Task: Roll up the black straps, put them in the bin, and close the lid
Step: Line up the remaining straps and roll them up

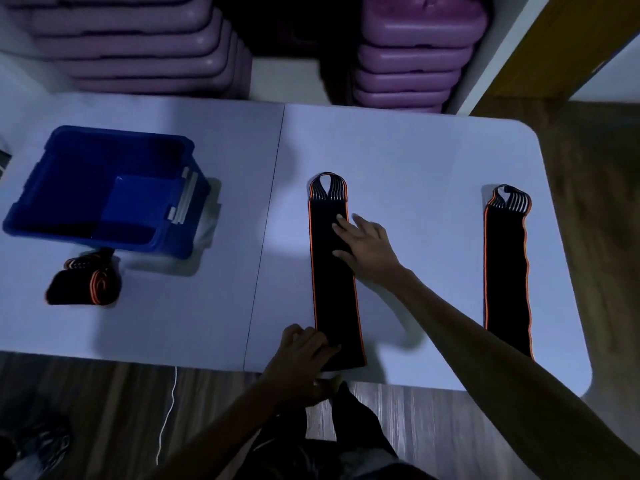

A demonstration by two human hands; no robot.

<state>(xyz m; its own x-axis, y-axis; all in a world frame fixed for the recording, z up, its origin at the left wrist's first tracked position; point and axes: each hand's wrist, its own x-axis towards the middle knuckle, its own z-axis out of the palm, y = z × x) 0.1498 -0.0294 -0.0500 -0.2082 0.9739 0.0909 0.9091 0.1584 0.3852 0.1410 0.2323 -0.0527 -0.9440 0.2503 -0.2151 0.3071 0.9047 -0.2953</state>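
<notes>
A black strap with orange edges point(334, 299) lies flat and lengthwise in the middle of the white table point(194, 317). My right hand point(367, 247) rests flat on its upper part, fingers spread. My left hand point(301, 362) pinches the strap's near end at the table's front edge. A second flat strap point(507, 271) lies to the right, untouched. A rolled strap point(85, 284) sits at the left, just in front of the open blue bin point(31, 223). The bin's lid is not clearly visible.
Stacks of purple plastic steps point(138, 46) stand behind the table. A white cord point(169, 410) hangs over the wooden floor below the front edge. The table's rounded right corner point(575, 382) is near the second strap.
</notes>
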